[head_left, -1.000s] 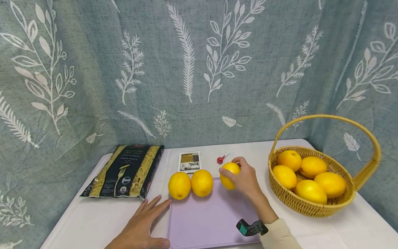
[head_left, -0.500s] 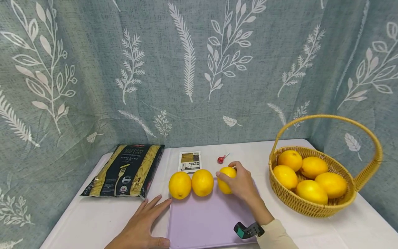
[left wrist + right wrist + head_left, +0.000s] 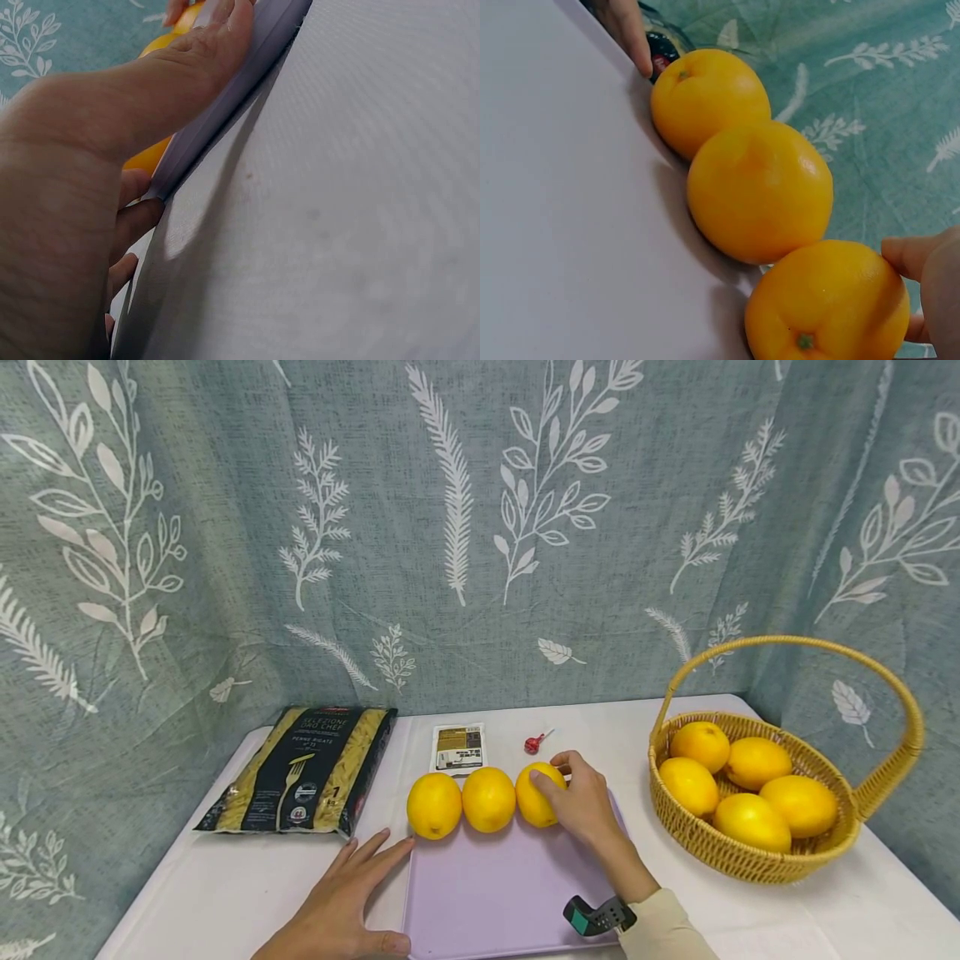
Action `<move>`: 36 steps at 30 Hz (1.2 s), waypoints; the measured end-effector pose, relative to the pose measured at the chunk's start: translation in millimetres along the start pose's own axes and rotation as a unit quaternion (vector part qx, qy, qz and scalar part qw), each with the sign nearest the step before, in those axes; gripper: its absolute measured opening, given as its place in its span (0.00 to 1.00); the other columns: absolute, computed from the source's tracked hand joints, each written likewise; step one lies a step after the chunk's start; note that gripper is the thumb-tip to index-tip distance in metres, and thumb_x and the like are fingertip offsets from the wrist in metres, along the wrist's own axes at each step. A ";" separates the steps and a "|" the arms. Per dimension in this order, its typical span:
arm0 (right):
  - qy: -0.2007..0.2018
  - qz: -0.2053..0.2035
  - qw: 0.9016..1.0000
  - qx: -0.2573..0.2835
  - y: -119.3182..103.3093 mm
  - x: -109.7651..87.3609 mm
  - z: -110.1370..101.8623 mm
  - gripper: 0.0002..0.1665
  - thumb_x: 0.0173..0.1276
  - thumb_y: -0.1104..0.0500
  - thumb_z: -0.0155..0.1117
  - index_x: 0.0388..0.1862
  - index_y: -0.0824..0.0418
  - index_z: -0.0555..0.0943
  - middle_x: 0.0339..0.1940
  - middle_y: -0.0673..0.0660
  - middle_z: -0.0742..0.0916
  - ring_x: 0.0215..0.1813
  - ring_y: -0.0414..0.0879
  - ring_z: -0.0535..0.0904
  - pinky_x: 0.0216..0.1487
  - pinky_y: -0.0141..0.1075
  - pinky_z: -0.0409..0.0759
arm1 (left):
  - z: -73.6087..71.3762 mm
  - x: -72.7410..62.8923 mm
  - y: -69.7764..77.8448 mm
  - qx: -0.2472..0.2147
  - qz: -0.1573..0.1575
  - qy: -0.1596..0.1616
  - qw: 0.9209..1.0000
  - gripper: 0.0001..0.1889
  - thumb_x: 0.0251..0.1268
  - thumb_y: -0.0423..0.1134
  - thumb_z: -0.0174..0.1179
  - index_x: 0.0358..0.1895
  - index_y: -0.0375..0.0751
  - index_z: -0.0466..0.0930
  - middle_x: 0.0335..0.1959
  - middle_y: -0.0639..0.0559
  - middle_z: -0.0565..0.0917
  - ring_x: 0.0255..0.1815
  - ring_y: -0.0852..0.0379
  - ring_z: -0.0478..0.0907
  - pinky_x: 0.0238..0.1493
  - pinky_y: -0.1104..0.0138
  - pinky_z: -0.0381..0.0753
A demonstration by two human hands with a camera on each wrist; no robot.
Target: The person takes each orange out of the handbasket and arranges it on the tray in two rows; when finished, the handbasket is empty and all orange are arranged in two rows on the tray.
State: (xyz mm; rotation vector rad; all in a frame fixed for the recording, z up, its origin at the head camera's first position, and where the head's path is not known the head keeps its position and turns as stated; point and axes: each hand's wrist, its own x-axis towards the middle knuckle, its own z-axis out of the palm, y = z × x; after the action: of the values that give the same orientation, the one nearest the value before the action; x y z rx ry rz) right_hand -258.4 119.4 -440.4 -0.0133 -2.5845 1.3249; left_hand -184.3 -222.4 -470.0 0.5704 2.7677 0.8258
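Note:
Along the far edge of a lilac tray (image 3: pixel 502 893) sit three oranges in a row: a left orange (image 3: pixel 434 807), a middle orange (image 3: pixel 489 800) and a right orange (image 3: pixel 531 802). My right hand (image 3: pixel 588 814) holds the right orange between thumb and fingers. In the right wrist view this right orange (image 3: pixel 825 300) touches the middle orange (image 3: pixel 759 191), with its stem spot showing. My left hand (image 3: pixel 337 897) lies spread at the tray's left side, a fingertip and the thumb touching the rim. The left wrist view shows that thumb (image 3: pixel 217 52) against the tray wall (image 3: pixel 255 60).
A wicker basket (image 3: pixel 742 867) with a tall handle stands at the right, several yellow-orange fruits inside. Behind the tray lie a flat packet (image 3: pixel 458 749) and a red lollipop (image 3: pixel 533 744). A bag of penne pasta (image 3: pixel 300 772) lies left. A patterned curtain (image 3: pixel 450 527) hangs behind.
My right hand has brought its orange down and left onto the tray, up against the middle orange. The left hand and the other two oranges stay in place.

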 end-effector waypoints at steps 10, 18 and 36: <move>0.003 0.004 1.000 -0.001 -1.4 -0.3 -3.7 0.24 0.71 0.49 0.66 0.55 0.65 0.79 0.50 0.64 0.86 0.45 0.55 0.81 0.51 0.51 0.83 | 0.6 0.8 -0.9 0.003 0.008 0.008 1.000 0.62 0.34 0.75 0.73 0.79 0.57 0.62 0.81 0.43 0.60 0.81 0.36 0.50 0.79 0.33 0.36; 0.026 0.022 0.999 0.001 -5.2 -0.6 -10.7 0.24 0.71 0.47 0.67 0.54 0.64 0.81 0.49 0.62 0.87 0.47 0.56 0.82 0.52 0.51 0.82 | 1.8 0.5 -0.9 0.004 0.013 0.010 1.000 0.62 0.34 0.76 0.73 0.79 0.57 0.61 0.80 0.43 0.60 0.81 0.35 0.50 0.79 0.33 0.36; 0.090 -0.011 0.996 0.022 -14.8 4.7 -38.5 0.20 0.72 0.49 0.66 0.51 0.64 0.82 0.49 0.62 0.87 0.52 0.58 0.83 0.55 0.51 0.83 | 0.5 -0.9 -0.9 0.011 0.025 0.014 1.000 0.60 0.38 0.74 0.73 0.79 0.57 0.61 0.80 0.42 0.60 0.81 0.34 0.51 0.78 0.31 0.38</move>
State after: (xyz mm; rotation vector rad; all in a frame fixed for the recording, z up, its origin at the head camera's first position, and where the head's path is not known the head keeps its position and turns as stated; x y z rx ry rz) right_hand -253.3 142.0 -406.0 -0.0924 -2.3986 1.3084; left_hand -183.6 -223.1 -470.9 0.6404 2.8023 0.8203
